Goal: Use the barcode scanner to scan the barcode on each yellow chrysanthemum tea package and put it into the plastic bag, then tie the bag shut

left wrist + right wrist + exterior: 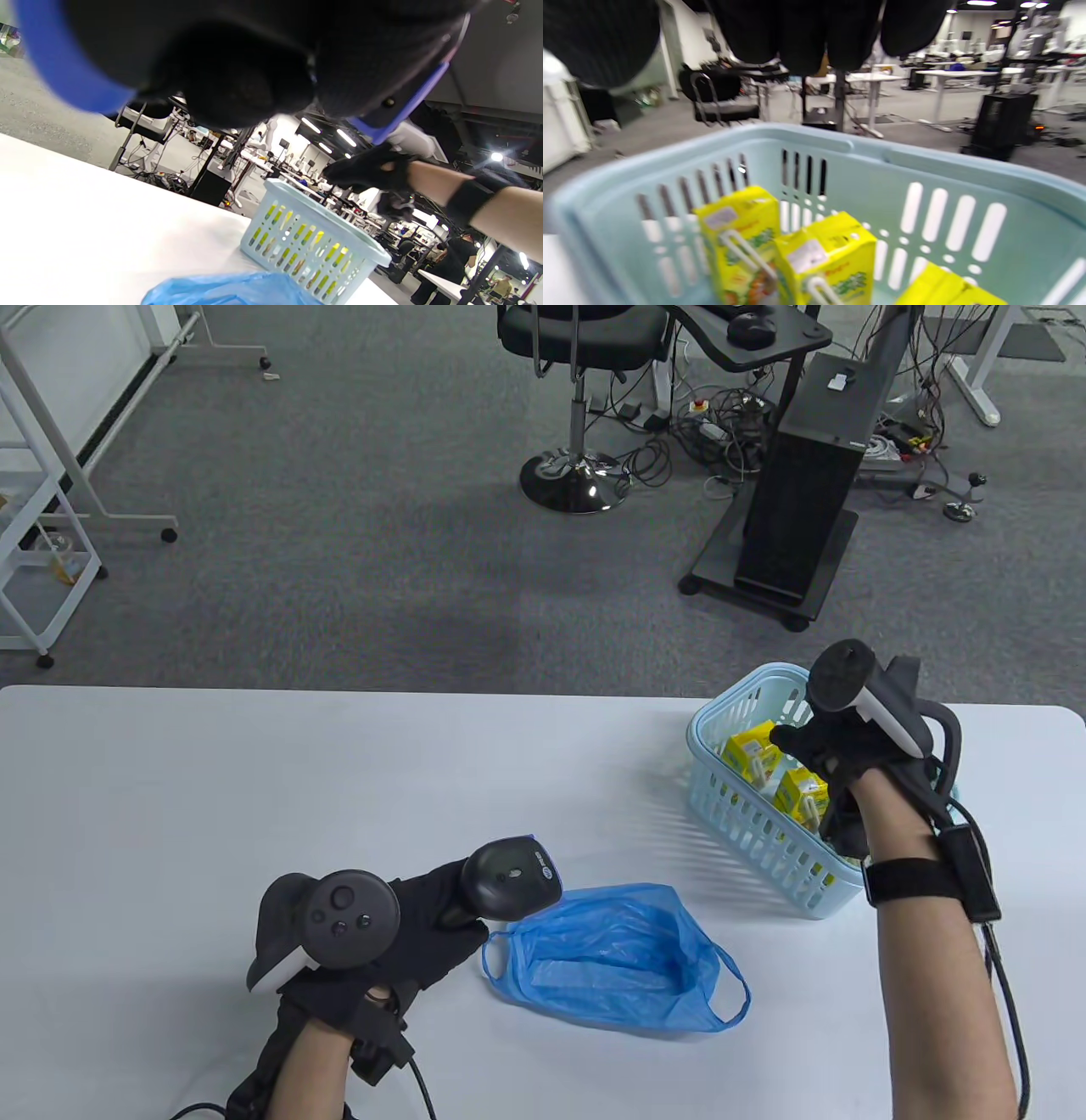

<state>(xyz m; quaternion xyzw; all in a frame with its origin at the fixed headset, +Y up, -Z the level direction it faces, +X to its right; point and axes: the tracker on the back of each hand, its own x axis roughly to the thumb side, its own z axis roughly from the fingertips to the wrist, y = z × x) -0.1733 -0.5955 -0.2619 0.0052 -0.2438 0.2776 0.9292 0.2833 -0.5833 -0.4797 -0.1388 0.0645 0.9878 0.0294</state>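
My left hand (424,912) grips the handle of the black barcode scanner (512,878) at the table's front left; its head points right, above the bag. Up close, the scanner (254,63) fills the top of the left wrist view. The blue plastic bag (612,954) lies open and flat beside it. Several yellow tea packages (751,755) (827,258) stand in the light blue basket (764,831) at the right. My right hand (802,742) hovers over the basket, its fingers (806,34) hanging above the packages and holding nothing.
The basket rim (865,148) rises around the packages. The white table (254,780) stretches left of the basket. Beyond the far edge are an office chair (577,356) and a black computer tower (806,492) on the floor.
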